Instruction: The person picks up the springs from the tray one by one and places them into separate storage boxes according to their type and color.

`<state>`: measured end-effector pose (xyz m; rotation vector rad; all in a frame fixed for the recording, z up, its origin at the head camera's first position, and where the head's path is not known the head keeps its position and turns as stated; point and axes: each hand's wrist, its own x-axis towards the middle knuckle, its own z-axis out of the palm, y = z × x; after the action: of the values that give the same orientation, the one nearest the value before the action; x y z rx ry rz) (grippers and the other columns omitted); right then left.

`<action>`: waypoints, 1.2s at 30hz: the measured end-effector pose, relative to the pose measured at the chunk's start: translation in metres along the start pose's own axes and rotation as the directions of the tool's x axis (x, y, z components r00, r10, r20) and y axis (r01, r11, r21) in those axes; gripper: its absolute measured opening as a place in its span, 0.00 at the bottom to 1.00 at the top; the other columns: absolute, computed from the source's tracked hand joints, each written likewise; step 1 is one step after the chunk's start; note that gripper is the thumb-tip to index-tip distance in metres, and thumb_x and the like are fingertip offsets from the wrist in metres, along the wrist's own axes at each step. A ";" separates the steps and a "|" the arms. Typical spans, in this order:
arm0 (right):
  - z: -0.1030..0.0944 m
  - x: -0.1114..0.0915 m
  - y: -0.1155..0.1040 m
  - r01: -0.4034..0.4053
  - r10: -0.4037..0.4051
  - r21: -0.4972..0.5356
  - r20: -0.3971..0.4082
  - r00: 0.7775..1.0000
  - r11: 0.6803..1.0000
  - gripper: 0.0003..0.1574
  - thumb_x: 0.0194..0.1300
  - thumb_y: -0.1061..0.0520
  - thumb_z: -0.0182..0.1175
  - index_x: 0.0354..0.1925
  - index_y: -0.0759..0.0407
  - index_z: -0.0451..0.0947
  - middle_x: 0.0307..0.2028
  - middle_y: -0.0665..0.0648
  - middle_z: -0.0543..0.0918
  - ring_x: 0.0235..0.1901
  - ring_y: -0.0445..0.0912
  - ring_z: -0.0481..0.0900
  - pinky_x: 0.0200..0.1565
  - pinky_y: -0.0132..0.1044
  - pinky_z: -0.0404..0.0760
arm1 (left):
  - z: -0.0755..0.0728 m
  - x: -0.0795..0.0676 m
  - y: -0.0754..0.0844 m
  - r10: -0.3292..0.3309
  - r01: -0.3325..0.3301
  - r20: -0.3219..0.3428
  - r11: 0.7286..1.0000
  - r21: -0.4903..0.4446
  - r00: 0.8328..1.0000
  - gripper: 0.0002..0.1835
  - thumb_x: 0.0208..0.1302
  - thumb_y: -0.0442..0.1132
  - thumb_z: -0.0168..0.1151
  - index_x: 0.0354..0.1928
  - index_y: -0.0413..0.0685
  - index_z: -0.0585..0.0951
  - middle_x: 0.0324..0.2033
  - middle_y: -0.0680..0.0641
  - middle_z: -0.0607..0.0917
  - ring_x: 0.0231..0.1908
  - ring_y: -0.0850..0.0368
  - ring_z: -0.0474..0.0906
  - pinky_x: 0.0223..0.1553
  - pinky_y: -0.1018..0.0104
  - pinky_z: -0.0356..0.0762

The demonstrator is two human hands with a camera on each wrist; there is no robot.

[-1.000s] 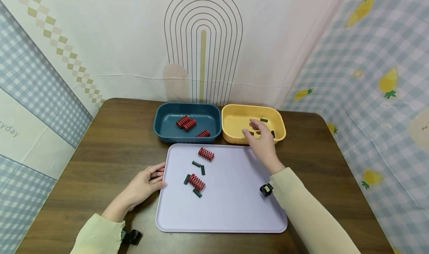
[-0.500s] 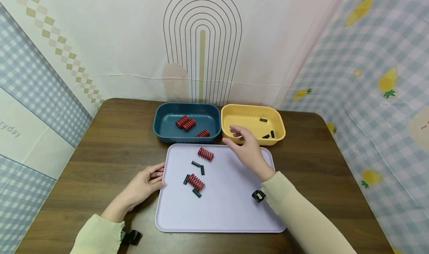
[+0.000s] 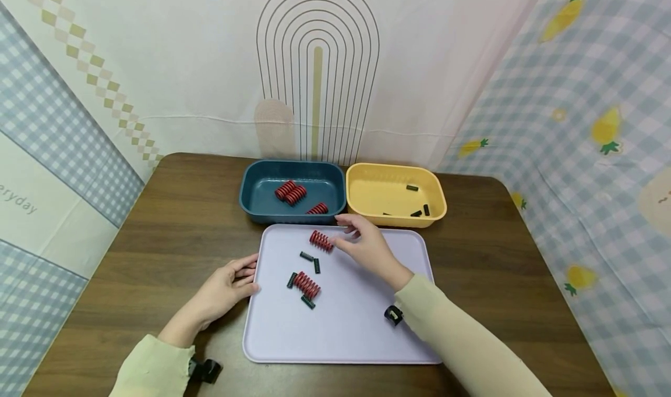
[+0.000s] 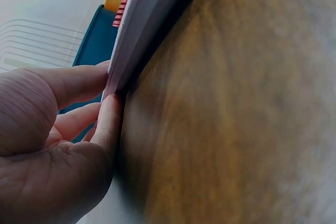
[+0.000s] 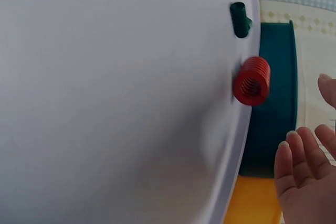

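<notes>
My left hand (image 3: 225,286) is at the left rim of a pale lilac tray (image 3: 367,327). In the left wrist view its thumb and fingers (image 4: 109,119) hold the tray's edge. Over the upper part of the tray hovers my right hand (image 3: 369,248), fingers spread and nothing in them. In the head view its thumb overlaps the end of a red coil spring (image 3: 321,240). The right wrist view shows a gap between that hand (image 5: 310,182) and the spring (image 5: 252,81). Lower on the tray lie another red spring (image 3: 307,284) and several small dark green springs (image 3: 306,257).
Behind the tray stand a dark blue bin (image 3: 246,190) with red springs (image 3: 296,195) and a yellow bin (image 3: 367,181) with small dark springs (image 3: 412,188). They sit side by side on the wooden table (image 3: 498,240). Patterned cloth (image 3: 209,65) hangs behind.
My right hand has moved left and nearer, from over the yellow bin to beside the upper red spring. More of the dark springs in that bin now show. The left hand stays put.
</notes>
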<state>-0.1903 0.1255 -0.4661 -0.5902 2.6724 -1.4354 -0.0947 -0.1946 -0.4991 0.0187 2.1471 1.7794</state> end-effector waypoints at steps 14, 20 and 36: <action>0.023 -0.001 0.013 -0.137 0.147 -0.137 0.065 0.987 0.981 0.30 0.57 0.48 0.72 0.56 0.55 0.78 0.42 0.49 0.82 0.40 0.42 0.77 0.44 0.35 0.80 | 0.000 0.000 0.000 -0.001 0.001 -0.004 1.000 0.010 1.000 0.36 0.62 0.25 0.63 0.71 0.39 0.62 0.61 0.35 0.65 0.61 0.44 0.69 0.54 0.72 0.74; 0.025 0.000 0.011 -0.147 0.160 -0.163 0.071 0.985 0.976 0.29 0.57 0.50 0.72 0.55 0.56 0.79 0.41 0.49 0.82 0.39 0.41 0.76 0.43 0.35 0.79 | 0.000 0.000 0.001 -0.011 0.012 -0.008 1.000 0.017 1.000 0.36 0.62 0.26 0.63 0.71 0.40 0.62 0.61 0.35 0.65 0.61 0.44 0.69 0.54 0.72 0.75; 0.031 0.000 0.012 -0.140 0.159 -0.211 0.072 0.985 0.967 0.19 0.59 0.49 0.70 0.47 0.54 0.83 0.37 0.47 0.80 0.35 0.41 0.75 0.37 0.35 0.77 | 0.001 0.001 -0.002 0.019 -0.019 -0.001 1.000 0.006 1.000 0.36 0.61 0.25 0.63 0.71 0.39 0.62 0.61 0.34 0.65 0.61 0.43 0.69 0.54 0.73 0.74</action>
<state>-0.1874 0.1072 -0.4934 -0.4405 2.7465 -1.0789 -0.0952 -0.1941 -0.5012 0.0402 2.1602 1.7840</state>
